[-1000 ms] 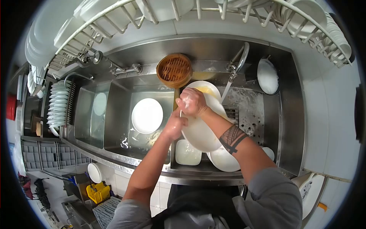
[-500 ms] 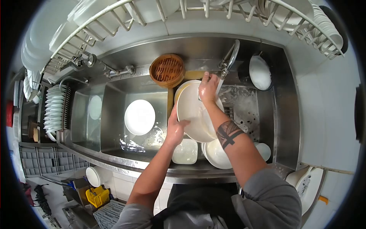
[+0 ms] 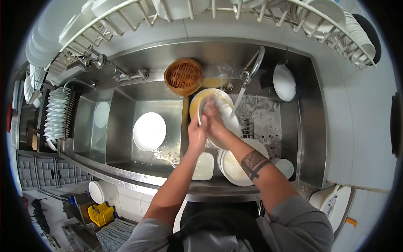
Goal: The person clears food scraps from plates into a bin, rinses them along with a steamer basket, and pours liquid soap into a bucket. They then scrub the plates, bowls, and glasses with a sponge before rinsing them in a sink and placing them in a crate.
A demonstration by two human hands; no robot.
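Note:
A white plate (image 3: 230, 124) is tilted up over the right basin, its far left rim raised. My left hand (image 3: 197, 133) grips it by the left edge, thumb on the inner face. My right hand (image 3: 213, 116) is on the plate's inner face, smeared by motion, and its fingers cannot be made out. Just right of it, water runs from the tap (image 3: 247, 75) onto or beside the plate. Behind the held plate sits a dish with a yellow band (image 3: 218, 91). Closer to me are a stack of white plates (image 3: 238, 170) and a squarish pale dish (image 3: 204, 167).
A round bamboo steamer (image 3: 183, 77) stands on the back ledge. In the middle basin lies a white plate (image 3: 149, 131). A rack of upright plates (image 3: 58, 113) is at the left. A black pan (image 3: 285, 83) with white inside leans at the right. A wire dish rack (image 3: 235, 9) hangs overhead.
My right hand has moved from beside the tap, left and down, onto the plate. The plate has turned to a steeper tilt, and the running water shows clearly.

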